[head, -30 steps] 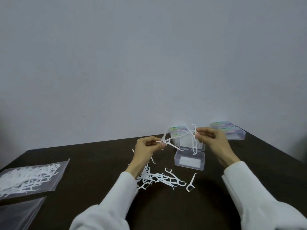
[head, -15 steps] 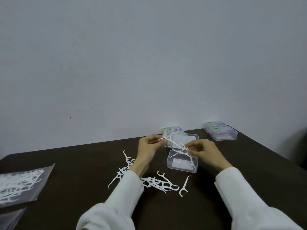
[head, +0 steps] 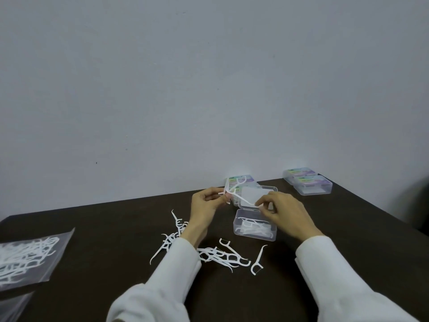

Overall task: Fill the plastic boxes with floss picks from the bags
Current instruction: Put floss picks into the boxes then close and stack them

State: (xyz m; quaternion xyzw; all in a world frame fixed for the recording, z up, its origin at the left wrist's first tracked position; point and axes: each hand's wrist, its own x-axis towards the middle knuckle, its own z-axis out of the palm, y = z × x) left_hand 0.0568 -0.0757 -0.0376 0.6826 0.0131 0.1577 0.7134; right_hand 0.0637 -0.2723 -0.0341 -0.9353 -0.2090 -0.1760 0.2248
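Several white plastic floss picks (head: 253, 228) now lie in the open clear plastic box (head: 255, 237), which looked bare a second ago. Your left hand (head: 207, 203) pinches a few picks; your right hand (head: 282, 209) has risen from the box and pinches the far end of one. Loose white picks (head: 218, 255) litter the dark bench (head: 116, 247), with a clear bag of picks (head: 25, 256) left, closed labelled boxes (head: 308, 184) right, a pale wall behind.

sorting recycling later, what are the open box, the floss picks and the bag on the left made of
Open box: clear, hard-looking plastic; the picks inside show through its walls.
Floss picks: white, thin, probably moulded plastic with a matte look.
Bag: thin see-through plastic film, slightly glossy; the picks inside are visible.
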